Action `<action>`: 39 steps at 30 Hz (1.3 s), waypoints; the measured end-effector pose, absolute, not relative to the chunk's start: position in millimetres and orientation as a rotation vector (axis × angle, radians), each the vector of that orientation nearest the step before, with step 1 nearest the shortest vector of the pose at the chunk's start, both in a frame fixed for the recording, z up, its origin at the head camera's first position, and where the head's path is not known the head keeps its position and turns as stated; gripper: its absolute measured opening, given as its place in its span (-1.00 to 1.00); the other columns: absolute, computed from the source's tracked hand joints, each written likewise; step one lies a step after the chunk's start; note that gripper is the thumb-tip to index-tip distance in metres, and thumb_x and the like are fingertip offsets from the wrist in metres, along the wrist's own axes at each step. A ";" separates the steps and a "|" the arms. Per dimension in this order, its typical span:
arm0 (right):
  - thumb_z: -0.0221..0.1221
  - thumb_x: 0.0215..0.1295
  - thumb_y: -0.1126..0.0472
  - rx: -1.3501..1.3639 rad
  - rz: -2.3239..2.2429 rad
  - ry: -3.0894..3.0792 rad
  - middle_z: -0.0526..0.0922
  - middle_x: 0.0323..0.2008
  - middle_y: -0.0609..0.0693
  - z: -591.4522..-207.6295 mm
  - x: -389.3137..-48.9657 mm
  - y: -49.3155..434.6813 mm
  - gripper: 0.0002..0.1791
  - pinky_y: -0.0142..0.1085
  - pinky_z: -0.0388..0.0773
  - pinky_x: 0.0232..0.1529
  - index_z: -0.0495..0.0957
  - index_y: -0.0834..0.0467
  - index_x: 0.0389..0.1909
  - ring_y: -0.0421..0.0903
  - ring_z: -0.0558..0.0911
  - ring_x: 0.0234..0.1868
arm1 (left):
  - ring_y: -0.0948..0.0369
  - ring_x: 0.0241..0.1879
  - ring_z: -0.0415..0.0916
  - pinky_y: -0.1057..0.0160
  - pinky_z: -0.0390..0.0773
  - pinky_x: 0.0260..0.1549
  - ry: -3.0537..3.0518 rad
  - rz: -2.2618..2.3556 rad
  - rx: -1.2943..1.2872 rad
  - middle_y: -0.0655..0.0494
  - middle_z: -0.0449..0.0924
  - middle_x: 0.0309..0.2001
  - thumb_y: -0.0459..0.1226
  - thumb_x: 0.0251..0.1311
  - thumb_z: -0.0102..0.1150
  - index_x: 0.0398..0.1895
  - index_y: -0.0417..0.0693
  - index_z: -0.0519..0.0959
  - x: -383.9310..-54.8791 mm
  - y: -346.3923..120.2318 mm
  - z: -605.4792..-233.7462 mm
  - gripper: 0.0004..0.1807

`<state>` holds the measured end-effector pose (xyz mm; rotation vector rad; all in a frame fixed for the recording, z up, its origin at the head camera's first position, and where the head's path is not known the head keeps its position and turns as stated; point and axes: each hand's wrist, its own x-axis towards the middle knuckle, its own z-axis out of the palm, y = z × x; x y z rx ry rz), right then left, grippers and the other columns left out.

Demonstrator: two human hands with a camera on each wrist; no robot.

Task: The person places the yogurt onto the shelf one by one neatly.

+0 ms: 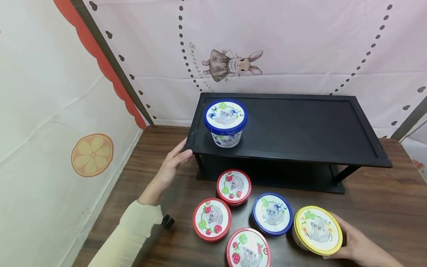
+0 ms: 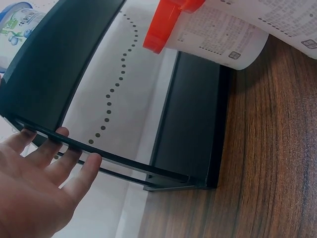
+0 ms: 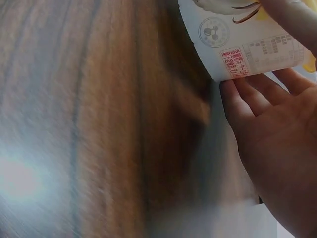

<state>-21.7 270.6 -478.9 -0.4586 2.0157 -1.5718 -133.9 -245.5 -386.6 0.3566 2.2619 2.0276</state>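
Observation:
A black two-tier shelf [image 1: 300, 126] stands on the table. My left hand [image 1: 171, 163] rests against its left end, and in the left wrist view the fingertips [image 2: 91, 166] touch the end rails. On the top board near that hand is a blue-lidded tub [image 1: 227, 122] with blueberry pictures. At the lower right my right hand [image 1: 350, 241] grips a yellow-lidded tub [image 1: 318, 230]. The right wrist view shows the thumb and fingers round its white printed side, with the tub's base close to the wood.
In front of the shelf stand red-lidded tubs [image 1: 212, 219] with strawberry pictures and another blue-lidded tub [image 1: 272, 214]. A small black object [image 1: 168, 221] lies by the left sleeve. Cloth curtains [image 1: 300, 48] hang behind and to the left of the wooden table [image 1: 166, 133].

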 end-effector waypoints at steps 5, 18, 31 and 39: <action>0.39 0.05 0.47 -0.474 -1.579 2.092 0.18 0.35 0.34 -473.1 -27.3 274.4 0.08 -0.49 0.44 -0.07 -0.17 0.57 0.41 -0.55 0.30 0.12 | 0.01 0.25 0.32 -0.23 0.18 0.25 2.264 2.029 0.342 0.08 0.22 0.43 -0.12 0.43 -0.09 0.53 0.06 0.17 -133.6 -246.7 -385.9 -0.39; 0.38 -0.05 0.59 -0.478 -1.728 2.205 0.32 0.25 -0.41 -459.6 -30.4 265.6 0.09 -0.49 0.44 -0.09 0.00 0.28 0.50 -0.46 0.34 0.17 | 0.00 0.27 0.31 -0.21 0.16 0.26 2.273 2.016 0.337 0.09 0.20 0.44 -0.12 0.43 -0.10 0.53 0.07 0.17 -136.3 -246.2 -385.5 -0.38; 0.30 -0.02 0.67 -0.511 -1.875 2.018 0.39 0.26 -0.33 -449.3 -33.7 263.5 0.04 -0.36 0.55 -0.11 0.23 -0.18 0.41 -0.39 0.39 0.18 | 0.03 0.27 0.31 -0.20 0.19 0.25 2.275 2.010 0.337 0.09 0.20 0.44 -0.13 0.43 -0.10 0.53 0.07 0.17 -134.7 -246.4 -386.3 -0.39; 0.29 -0.04 0.69 -0.486 -1.918 2.029 0.46 0.20 -0.29 -445.5 -35.1 257.1 0.02 -0.35 0.58 -0.15 0.30 -0.26 0.33 -0.35 0.46 0.12 | 0.03 0.28 0.30 -0.21 0.18 0.25 2.273 2.014 0.330 0.11 0.20 0.44 -0.11 0.42 -0.09 0.53 0.09 0.17 -135.4 -245.1 -387.3 -0.39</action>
